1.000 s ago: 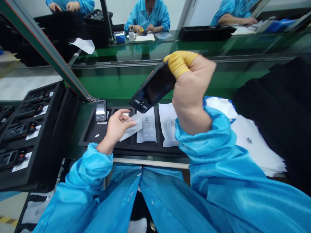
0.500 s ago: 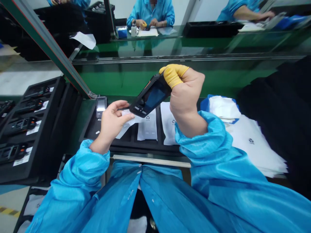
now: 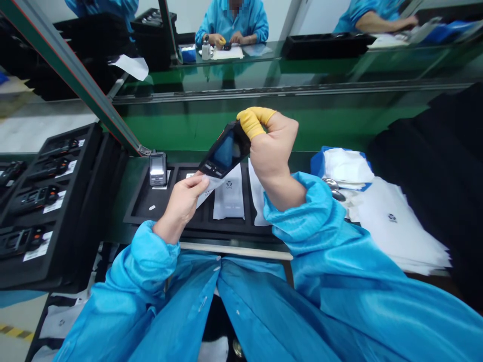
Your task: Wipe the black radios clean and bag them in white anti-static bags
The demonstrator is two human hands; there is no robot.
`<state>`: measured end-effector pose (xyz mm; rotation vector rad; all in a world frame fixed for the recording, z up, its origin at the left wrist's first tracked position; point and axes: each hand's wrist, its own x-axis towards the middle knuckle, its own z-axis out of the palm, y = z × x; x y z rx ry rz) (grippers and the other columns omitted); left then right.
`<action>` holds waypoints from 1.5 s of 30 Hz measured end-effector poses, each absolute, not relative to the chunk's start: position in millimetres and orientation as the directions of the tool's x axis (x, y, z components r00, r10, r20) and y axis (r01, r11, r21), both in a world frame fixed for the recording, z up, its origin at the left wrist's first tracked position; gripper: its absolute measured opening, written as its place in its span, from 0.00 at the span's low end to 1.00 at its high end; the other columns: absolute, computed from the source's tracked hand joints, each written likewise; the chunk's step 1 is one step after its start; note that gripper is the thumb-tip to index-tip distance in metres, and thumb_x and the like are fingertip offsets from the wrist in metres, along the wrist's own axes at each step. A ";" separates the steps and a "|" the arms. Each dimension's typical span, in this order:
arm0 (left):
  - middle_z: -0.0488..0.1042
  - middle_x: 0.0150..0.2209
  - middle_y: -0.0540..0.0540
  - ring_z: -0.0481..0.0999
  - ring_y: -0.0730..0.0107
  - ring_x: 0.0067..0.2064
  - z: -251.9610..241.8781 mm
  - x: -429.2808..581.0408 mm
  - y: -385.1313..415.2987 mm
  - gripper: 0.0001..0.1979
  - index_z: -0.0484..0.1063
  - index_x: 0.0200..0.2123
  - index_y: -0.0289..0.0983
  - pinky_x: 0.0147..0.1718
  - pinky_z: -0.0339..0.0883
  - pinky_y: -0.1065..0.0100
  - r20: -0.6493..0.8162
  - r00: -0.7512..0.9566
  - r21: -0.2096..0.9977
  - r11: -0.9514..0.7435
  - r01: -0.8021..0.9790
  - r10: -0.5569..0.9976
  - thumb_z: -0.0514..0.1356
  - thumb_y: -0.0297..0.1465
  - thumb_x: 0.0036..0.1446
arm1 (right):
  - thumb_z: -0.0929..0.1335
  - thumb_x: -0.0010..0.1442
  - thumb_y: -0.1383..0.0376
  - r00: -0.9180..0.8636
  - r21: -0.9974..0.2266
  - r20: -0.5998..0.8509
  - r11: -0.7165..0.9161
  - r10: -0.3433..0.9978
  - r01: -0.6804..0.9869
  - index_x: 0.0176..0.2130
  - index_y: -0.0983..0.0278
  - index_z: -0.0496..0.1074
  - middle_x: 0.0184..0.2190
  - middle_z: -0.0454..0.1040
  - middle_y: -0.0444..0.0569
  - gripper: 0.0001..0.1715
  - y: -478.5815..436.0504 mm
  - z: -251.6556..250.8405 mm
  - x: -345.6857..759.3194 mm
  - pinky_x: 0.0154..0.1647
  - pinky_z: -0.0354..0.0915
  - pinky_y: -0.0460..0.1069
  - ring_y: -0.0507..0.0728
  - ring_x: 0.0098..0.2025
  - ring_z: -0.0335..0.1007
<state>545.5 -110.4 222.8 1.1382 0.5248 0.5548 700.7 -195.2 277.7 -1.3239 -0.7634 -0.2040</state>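
Lowered to centre frame, the black handheld device [image 3: 225, 151], gripped at its top by the right hand [image 3: 271, 146], tilts so its lower end meets the white bag [image 3: 207, 184] pinched by the left hand [image 3: 181, 203].

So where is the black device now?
Head view, centre: the black device is held up in the right hand, its lower end at the white bag held by the left hand.
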 end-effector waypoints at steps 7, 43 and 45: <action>0.72 0.25 0.55 0.75 0.73 0.31 227.4 547.5 -110.6 0.25 0.67 0.32 0.40 0.32 0.69 0.71 -0.037 0.711 0.943 0.259 -0.208 0.703 0.70 0.51 0.42 | 0.68 0.60 0.55 0.735 -0.772 0.631 0.301 0.250 0.560 0.33 0.56 0.76 0.33 0.76 0.39 0.10 -195.2 281.6 701.1 0.50 0.70 0.54 0.54 0.44 0.75; 0.81 0.35 0.48 0.79 0.65 0.42 288.0 554.3 -110.6 0.23 0.80 0.36 0.38 0.44 0.71 0.66 0.472 0.626 0.878 -0.393 -0.272 0.621 0.60 0.52 0.56 | 0.72 0.53 0.50 0.558 -0.793 0.532 0.144 0.637 0.592 0.31 0.62 0.78 0.31 0.79 0.44 0.17 -208.7 328.4 674.4 0.49 0.71 0.55 0.56 0.40 0.76; 0.81 0.37 0.47 0.79 0.63 0.44 290.1 554.4 -111.0 0.22 0.80 0.37 0.38 0.46 0.71 0.65 0.523 0.630 0.842 -0.463 -0.277 0.574 0.59 0.51 0.57 | 0.72 0.54 0.50 0.535 -0.784 0.531 0.140 0.657 0.605 0.31 0.61 0.79 0.32 0.79 0.44 0.16 -215.5 329.7 674.1 0.50 0.71 0.55 0.57 0.42 0.76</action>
